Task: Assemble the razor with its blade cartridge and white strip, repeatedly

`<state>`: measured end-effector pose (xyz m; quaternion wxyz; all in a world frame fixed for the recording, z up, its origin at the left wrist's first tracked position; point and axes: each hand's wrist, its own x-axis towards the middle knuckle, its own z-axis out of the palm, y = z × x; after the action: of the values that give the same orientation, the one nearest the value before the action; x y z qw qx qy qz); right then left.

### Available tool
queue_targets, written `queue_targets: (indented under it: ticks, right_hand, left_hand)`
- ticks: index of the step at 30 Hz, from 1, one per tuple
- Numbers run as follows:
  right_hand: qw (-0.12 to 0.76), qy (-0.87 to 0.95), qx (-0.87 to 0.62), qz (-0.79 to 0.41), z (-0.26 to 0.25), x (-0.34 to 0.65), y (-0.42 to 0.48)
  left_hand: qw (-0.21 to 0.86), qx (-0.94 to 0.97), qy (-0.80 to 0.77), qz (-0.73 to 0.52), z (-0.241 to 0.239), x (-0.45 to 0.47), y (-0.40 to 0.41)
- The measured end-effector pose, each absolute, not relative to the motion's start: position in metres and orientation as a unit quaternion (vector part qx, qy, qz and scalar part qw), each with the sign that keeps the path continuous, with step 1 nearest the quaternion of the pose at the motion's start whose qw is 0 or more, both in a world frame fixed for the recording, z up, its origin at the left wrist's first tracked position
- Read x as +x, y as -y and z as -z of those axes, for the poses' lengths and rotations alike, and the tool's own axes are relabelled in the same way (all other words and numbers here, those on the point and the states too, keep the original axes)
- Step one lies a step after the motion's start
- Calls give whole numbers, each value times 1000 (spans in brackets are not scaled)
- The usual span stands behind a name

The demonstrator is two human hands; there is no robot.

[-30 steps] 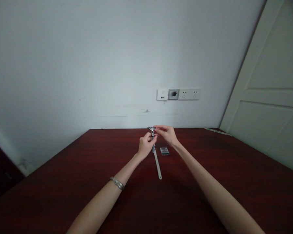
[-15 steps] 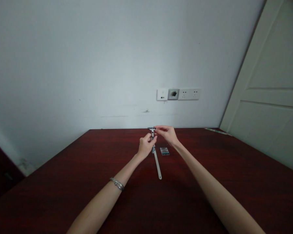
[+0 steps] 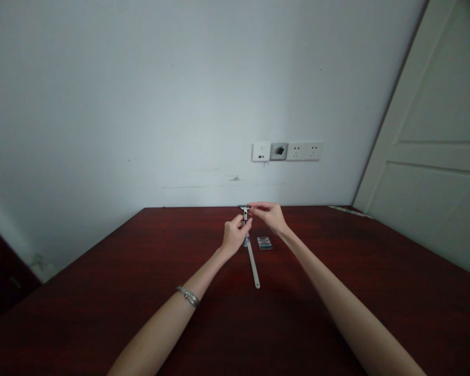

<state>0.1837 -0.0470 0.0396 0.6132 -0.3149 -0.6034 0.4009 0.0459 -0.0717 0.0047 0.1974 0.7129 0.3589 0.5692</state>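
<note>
My left hand [image 3: 235,234] is closed around the handle of a razor [image 3: 245,214], which stands upright with its T-shaped head on top. At the head's right end, the thumb and fingertips of my right hand [image 3: 269,214] are pinched together on the razor. A long pale strip [image 3: 253,266] with a hole at its near end lies below my left hand; its far end is hidden behind the hand and razor. Just right of it, a small clear flat case [image 3: 265,243] rests on the table.
The dark red wooden table [image 3: 160,250] meets a white wall at its back edge. Sockets and switch plates [image 3: 286,151] are set in that wall. A thin patterned strip [image 3: 350,211] lies at the back right, near a pale panelled door [image 3: 434,156].
</note>
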Motion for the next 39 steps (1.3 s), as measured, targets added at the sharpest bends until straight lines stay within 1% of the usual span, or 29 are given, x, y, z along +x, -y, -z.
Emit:
queue_targets:
  ticks: [22, 32, 39]
  right_hand:
    - [623, 594, -321, -394, -39, 180, 47]
    - [630, 595, -314, -388, -42, 178, 49]
    - [628, 592, -313, -396, -43, 179, 50]
  left_hand:
    - [189, 711, -351, -579, -4, 42, 70]
    - [154, 721, -352, -577, -4, 40, 73]
    - [163, 719, -340, -584, -4, 41, 73]
